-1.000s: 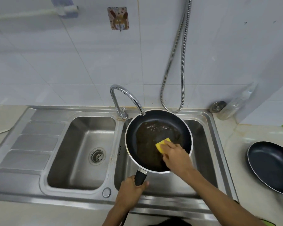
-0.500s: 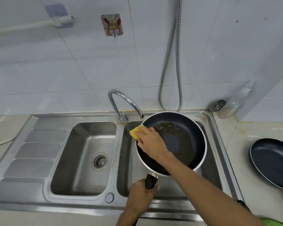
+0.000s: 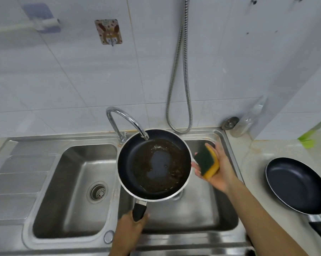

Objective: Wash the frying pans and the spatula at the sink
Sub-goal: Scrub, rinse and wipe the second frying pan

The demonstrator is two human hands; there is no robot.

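A black frying pan with a brown greasy film hangs over the right basin, its far rim under the faucet spout. My left hand grips its black handle from below. My right hand is off the pan, just to its right, palm up, holding a yellow sponge with its green scouring side facing up. A second black frying pan lies on the counter at the right. No spatula is in sight.
The double steel sink has a left basin with a drain and a ribbed drainboard at the far left. A metal shower hose hangs on the tiled wall. A clear bottle leans in the corner.
My right hand lifted the sponge off the pan's left rim and moved to the pan's right side, turning palm up. The pan shifted left under the faucet.
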